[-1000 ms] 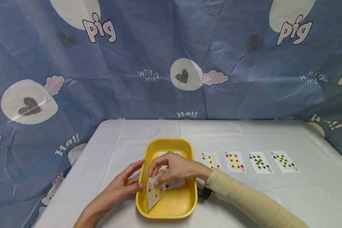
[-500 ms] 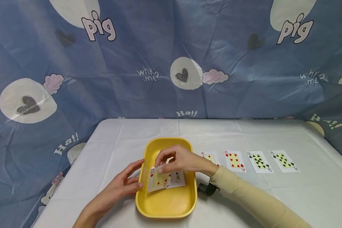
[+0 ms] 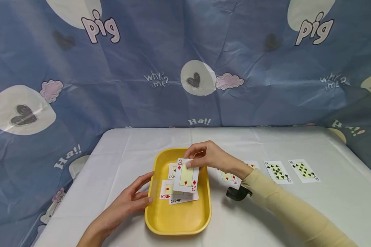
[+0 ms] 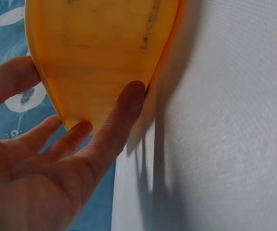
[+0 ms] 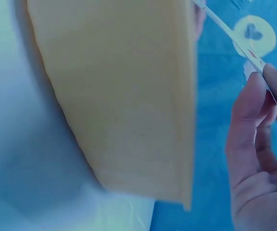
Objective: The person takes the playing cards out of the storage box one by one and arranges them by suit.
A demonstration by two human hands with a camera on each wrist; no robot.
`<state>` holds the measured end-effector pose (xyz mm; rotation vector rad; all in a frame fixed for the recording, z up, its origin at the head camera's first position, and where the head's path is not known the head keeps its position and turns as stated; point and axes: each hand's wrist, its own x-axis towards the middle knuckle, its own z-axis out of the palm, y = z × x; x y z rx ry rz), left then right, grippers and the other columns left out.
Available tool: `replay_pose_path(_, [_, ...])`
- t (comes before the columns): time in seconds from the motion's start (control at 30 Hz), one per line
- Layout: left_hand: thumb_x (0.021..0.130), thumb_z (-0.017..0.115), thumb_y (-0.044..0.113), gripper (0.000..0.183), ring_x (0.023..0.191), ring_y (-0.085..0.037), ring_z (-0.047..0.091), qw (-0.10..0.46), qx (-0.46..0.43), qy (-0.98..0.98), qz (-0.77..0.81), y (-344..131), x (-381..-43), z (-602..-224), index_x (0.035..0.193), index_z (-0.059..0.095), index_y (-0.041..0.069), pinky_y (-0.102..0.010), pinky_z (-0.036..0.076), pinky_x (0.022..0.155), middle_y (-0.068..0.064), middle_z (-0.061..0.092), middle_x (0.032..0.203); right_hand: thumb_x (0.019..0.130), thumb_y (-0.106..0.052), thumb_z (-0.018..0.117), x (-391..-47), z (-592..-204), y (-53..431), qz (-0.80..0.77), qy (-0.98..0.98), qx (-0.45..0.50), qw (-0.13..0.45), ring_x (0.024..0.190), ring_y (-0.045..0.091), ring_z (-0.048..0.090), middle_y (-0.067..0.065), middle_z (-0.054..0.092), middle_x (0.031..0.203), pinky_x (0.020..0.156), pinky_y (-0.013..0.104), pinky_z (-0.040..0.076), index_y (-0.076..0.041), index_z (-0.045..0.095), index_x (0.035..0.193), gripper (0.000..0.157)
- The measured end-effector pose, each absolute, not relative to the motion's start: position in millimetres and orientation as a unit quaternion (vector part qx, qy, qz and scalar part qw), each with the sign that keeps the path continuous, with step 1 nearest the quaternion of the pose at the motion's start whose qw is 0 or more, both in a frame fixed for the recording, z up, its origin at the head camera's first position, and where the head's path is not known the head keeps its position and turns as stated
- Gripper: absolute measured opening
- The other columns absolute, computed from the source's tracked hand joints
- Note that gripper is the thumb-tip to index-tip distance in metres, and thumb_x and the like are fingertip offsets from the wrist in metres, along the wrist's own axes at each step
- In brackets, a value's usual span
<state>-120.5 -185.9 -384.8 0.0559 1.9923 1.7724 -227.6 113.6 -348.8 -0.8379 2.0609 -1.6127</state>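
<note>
My right hand pinches a two of diamonds playing card between thumb and fingers, face toward me, over the yellow tray. Seen edge-on, the same card is between the fingertips in the right wrist view. Below it in the tray lie a three of hearts, a king and a two, each partly covered. My left hand rests against the tray's left side, fingers spread. In the left wrist view, its thumb and fingertips touch the tray's outer wall.
To the tray's right, several cards lie face up in a row on the white tablecloth: a three of diamonds, a red card mostly behind my right arm, and two black cards, a nine and an eight.
The right hand has lifted the two of diamonds up and to the right from low in the tray, uncovering the cards beneath. The left hand has stayed at the tray's side.
</note>
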Motion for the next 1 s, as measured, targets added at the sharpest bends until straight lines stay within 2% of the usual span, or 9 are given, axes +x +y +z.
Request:
replay_pose_path(0.1, [0.093,0.067,0.016,0.070,0.115,-0.029,0.059,0.233,0.021,0.728,0.644,-186,-121,-385,0.152,0.032,0.026,-0.043,0.054,0.086,-0.008,0.018,0.161,0.083,-0.012,0.080,-231,-344,126,-0.578,0.742,-0.274,0.200,0.077,0.025,0.065,0.014,0.068,0.098,0.060,0.033,0.054,-0.010,0.072,0.105,0.023])
replay_pose_path(0.2, [0.093,0.067,0.017,0.070,0.115,-0.029,0.059,0.234,0.021,0.729,0.643,-185,-122,-384,0.152,0.032,0.026,-0.043,0.054,0.086,-0.008,0.018,0.161,0.083,-0.011,0.080,-233,-342,139,-0.578,0.747,-0.260,0.203,0.077,0.025,0.065,0.015,0.067,0.100,0.059,0.032,0.054,-0.008,0.072,0.106,0.025])
replay_pose_path(0.4, [0.093,0.067,0.018,0.070,0.114,-0.029,0.059,0.238,0.021,0.726,0.644,-185,-122,-385,0.152,0.031,0.027,-0.044,0.054,0.085,-0.008,0.017,0.161,0.084,-0.012,0.079,-235,-345,164,-0.558,0.767,-0.241,0.203,0.075,0.023,0.065,0.015,0.066,0.097,0.063,0.037,0.056,-0.005,0.071,0.109,0.027])
replay_pose_path(0.7, [0.093,0.068,0.017,0.071,0.114,-0.030,0.059,0.238,0.020,0.724,0.647,-184,-122,-383,0.153,0.030,0.026,-0.045,0.055,0.085,-0.008,0.016,0.161,0.088,-0.009,0.073,-234,-346,201,-0.530,0.772,-0.250,0.247,0.083,0.027,0.067,0.016,0.069,0.104,0.076,0.045,0.057,-0.005,0.070,0.117,0.030])
replay_pose_path(1.0, [0.093,0.068,0.018,0.072,0.113,-0.030,0.060,0.238,0.014,0.725,0.646,-183,-123,-385,0.153,0.030,0.026,-0.046,0.055,0.084,-0.009,0.016,0.161,0.090,-0.005,0.069,-222,-355,237,-0.524,0.770,-0.248,0.266,0.081,0.026,0.066,0.017,0.067,0.101,0.076,0.044,0.057,-0.003,0.067,0.121,0.031])
